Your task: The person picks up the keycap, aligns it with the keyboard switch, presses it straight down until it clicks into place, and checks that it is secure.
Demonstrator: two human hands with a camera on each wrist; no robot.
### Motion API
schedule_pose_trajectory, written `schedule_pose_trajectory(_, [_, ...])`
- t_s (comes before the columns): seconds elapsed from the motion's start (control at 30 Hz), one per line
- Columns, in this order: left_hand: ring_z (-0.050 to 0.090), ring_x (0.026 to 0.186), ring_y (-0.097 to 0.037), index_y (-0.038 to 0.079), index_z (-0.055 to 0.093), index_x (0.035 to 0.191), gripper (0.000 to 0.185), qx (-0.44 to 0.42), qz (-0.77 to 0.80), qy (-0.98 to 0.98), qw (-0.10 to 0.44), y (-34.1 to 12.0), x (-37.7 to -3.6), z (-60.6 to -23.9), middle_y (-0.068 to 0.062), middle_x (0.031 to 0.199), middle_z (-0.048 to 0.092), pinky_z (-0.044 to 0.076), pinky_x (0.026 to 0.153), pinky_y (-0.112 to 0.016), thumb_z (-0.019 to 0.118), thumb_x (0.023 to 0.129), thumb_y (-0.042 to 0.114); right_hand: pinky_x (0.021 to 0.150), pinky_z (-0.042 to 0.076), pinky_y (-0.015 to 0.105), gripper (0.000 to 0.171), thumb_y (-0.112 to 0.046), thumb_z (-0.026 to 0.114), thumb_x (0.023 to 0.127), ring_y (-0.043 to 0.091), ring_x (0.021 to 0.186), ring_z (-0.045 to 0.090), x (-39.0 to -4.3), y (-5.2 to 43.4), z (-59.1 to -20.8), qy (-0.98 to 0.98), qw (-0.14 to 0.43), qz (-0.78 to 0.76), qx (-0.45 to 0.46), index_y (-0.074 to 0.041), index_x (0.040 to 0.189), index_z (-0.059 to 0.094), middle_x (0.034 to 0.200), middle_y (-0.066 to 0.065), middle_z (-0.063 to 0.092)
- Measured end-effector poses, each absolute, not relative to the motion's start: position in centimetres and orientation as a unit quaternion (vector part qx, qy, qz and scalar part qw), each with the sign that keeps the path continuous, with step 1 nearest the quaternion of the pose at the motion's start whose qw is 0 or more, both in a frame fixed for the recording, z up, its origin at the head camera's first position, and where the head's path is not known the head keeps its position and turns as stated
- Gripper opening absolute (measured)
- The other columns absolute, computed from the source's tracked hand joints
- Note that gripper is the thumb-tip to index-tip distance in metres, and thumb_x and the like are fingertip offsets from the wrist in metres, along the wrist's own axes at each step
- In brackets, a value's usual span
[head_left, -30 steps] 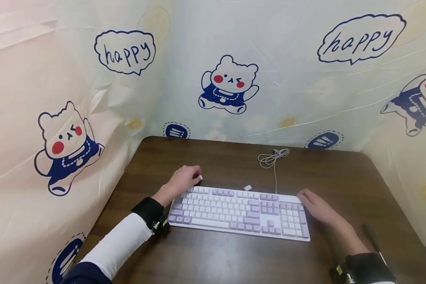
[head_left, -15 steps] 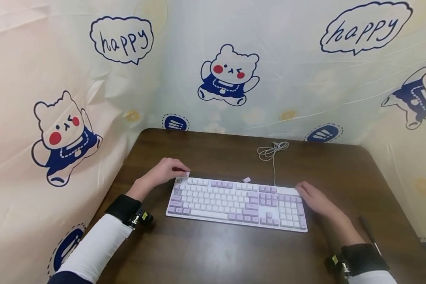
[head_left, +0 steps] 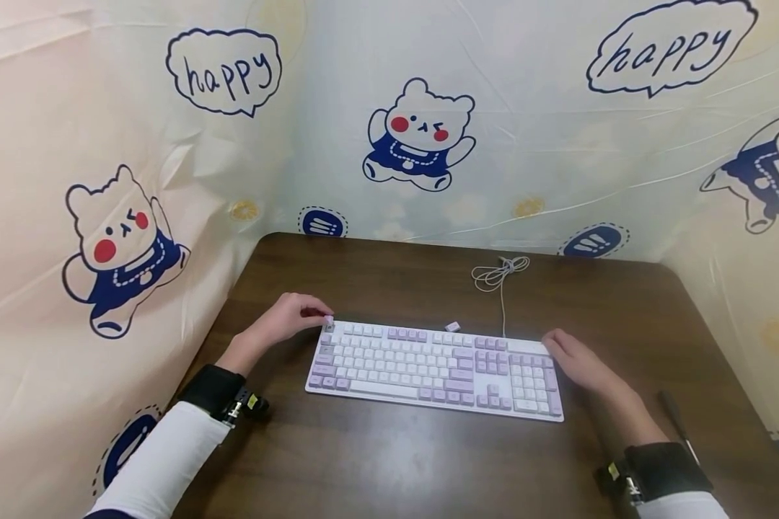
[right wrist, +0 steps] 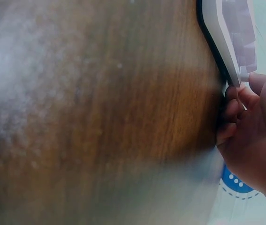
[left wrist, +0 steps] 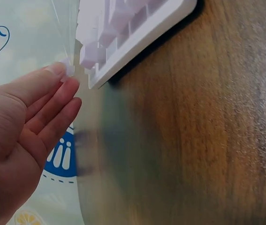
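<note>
The white-and-lilac keyboard (head_left: 436, 367) lies at centre frame on the brown tabletop (head_left: 402, 461). The left hand (head_left: 290, 317) pinches a small keycap (head_left: 328, 320) at the keyboard's upper-left corner. The right hand (head_left: 574, 360) curls its grip round the keyboard's upper-right corner.

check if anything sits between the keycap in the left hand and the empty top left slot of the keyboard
Nothing visible does. The left hand pinches the keycap right at the keyboard top-left corner; only bare table lies around it.
</note>
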State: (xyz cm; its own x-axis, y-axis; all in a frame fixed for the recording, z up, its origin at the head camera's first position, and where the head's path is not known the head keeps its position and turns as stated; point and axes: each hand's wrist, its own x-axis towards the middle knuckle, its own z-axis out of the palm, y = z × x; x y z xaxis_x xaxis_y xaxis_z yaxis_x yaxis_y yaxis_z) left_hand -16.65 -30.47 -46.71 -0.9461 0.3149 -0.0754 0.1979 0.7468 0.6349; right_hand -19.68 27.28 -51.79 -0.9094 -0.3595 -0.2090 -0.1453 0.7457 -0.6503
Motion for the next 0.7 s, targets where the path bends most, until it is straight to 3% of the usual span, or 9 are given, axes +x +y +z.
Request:
schedule_pose_trajectory(0.47, [0.065,0.095,-0.020,0.013,0.080,0.112,0.017,0.137,0.336,0.927,0.092,-30.8,-16.3,-47.4,-0.001,0.108,0.077,0.056,0.091,-0.044,0.077,0.096,0.016,0.086,0.051,0.046,0.041,-0.034,0.042,0.113,0.029,0.104,0.062,-19.6,27.4,-51.8,0.918,0.159,-0.335,-0.141,0.002,0.127,0.056,0.110,0.012,0.063])
schedule_pose_trajectory(0.7, [0.070,0.101,-0.021,0.013,0.081,0.112,0.017,0.137,0.344,0.924,0.090,-30.8,-16.2,-47.9,-0.002,0.109,0.077,0.056,0.095,-0.048,0.076,0.096,0.016,0.086,0.051,0.045,0.040,-0.033,0.041,0.113,0.031,0.104,0.063,-19.4,27.2,-51.8,0.920,0.154,-0.330,-0.144,0.002,0.126,0.057,0.110,0.013,0.063])
